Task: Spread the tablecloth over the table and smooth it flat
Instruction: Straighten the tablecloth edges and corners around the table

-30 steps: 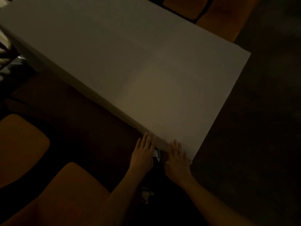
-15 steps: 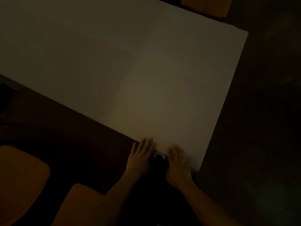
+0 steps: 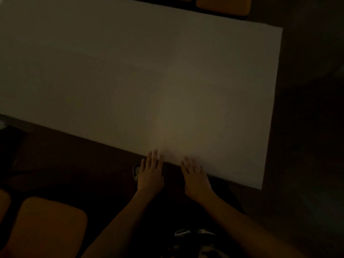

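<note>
The scene is very dim. A pale tablecloth lies flat across the long table and covers all of its visible top, with no folds that I can make out. My left hand and my right hand lie side by side at the cloth's near edge, palms down, fingers stretched and slightly apart, their tips on or at the cloth. Neither hand grips anything. The table's own surface and legs are hidden under the cloth.
An orange chair seat stands at the lower left, close to my left forearm. More orange seats show beyond the table's far edge. Dark floor runs along the table's right end. A small pale object sits left of my left hand.
The view has shifted, so the table's near right corner now lies farther from my hands. Both hands stay flat at the near edge, slightly farther apart than before.
</note>
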